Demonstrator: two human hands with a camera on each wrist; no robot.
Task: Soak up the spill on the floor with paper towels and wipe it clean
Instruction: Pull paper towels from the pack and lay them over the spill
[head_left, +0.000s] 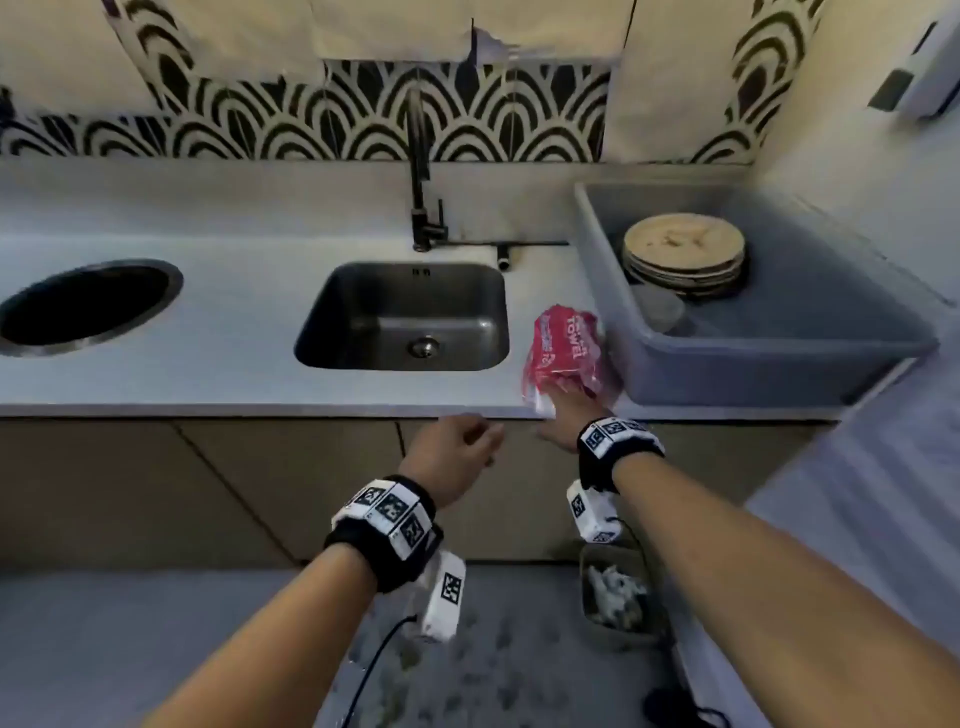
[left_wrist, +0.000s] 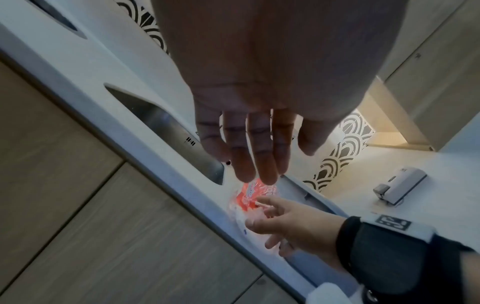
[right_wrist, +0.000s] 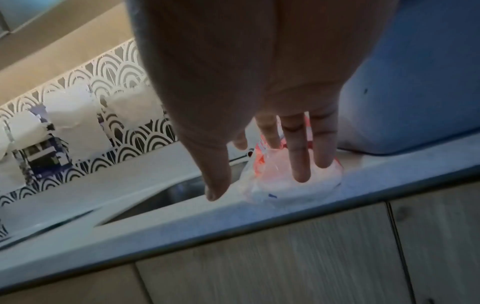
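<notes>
A red plastic pack of paper towels (head_left: 566, 353) lies on the white counter (head_left: 234, 374) between the sink and a grey tub, near the front edge. My right hand (head_left: 558, 402) reaches onto its near, open end; its straight fingers (right_wrist: 301, 164) touch the white towels (right_wrist: 288, 191) without closing round them. My left hand (head_left: 470, 441) hovers just in front of the counter edge, left of the pack, fingers relaxed and holding nothing (left_wrist: 259, 164). On the grey floor below, between my forearms, dark wet-looking spots (head_left: 498, 654) mark the spill.
The steel sink (head_left: 405, 317) with a black tap (head_left: 421, 171) sits left of the pack. The grey tub (head_left: 613, 270) holds stacked plates (head_left: 685, 249). A round counter hole (head_left: 88, 306) is far left. A small bin (head_left: 618, 597) with crumpled paper stands on the floor by the cabinets.
</notes>
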